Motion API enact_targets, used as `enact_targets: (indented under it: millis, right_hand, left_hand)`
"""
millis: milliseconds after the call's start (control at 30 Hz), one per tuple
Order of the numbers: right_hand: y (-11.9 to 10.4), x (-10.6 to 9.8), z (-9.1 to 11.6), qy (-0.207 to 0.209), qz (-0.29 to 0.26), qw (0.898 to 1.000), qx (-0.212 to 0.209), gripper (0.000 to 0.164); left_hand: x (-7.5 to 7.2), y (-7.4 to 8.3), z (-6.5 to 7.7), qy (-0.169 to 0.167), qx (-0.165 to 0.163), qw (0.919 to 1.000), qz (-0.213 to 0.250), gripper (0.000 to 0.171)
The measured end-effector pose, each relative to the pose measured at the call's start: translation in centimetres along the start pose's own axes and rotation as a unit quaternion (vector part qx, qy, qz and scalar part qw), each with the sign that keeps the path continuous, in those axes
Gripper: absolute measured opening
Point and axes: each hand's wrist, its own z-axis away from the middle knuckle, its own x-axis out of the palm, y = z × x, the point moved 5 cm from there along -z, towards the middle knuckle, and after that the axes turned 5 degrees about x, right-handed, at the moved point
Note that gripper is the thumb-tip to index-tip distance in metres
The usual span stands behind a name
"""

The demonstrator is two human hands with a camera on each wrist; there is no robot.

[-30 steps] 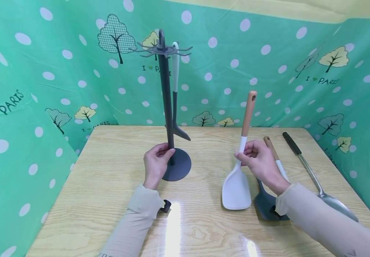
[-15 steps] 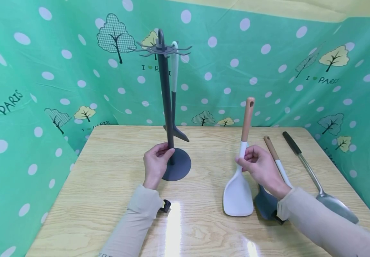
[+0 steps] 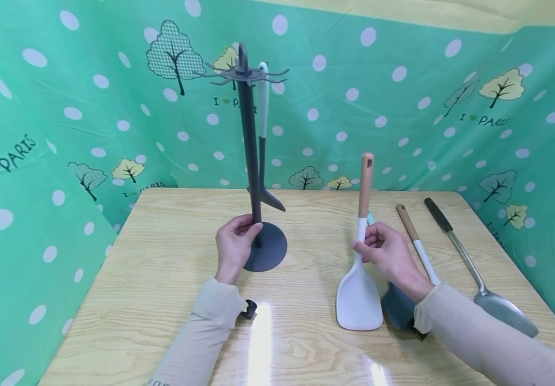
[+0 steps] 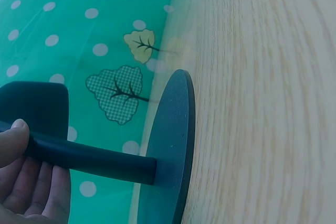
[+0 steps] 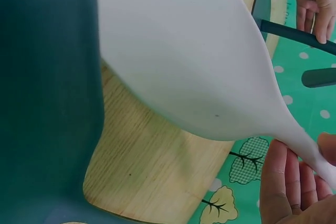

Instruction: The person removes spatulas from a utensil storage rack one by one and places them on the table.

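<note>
My left hand (image 3: 239,241) holds the dark pole (image 3: 250,145) of a utensil rack low down, just above its round base (image 3: 268,249). From the rack's hooks (image 3: 244,76) hangs a utensil with a pale handle (image 3: 263,102) and dark head (image 3: 272,200). My right hand (image 3: 390,254) pinches a white spatula (image 3: 359,300) by its white neck, blade down, wooden handle (image 3: 366,185) pointing up. In the right wrist view the fingers (image 5: 278,179) and thumb sit either side of that neck. Beside the white blade lies a dark blue spatula head (image 3: 397,305), partly hidden by my right hand and sleeve.
To the right lies a wood-and-white handle (image 3: 412,230), its far end hidden under my sleeve. Beyond it a metal turner (image 3: 504,311) with a black grip rests near the table's right edge. A patterned green cloth (image 3: 335,107) surrounds the wooden table (image 3: 162,257).
My right hand has lowered the white spatula and drawn its blade slightly toward me and right, while its handle top has swung left. The left hand stays on the pole.
</note>
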Motion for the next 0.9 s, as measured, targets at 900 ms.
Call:
enact_targets:
  millis: [900]
  right_hand:
    - [1.1,1.1,-1.0,-0.015,0.024,0.999,0.018,0.022]
  left_hand:
    - [0.1,0.0,0.0,-0.007,-0.008,0.9999,-0.002,0.023]
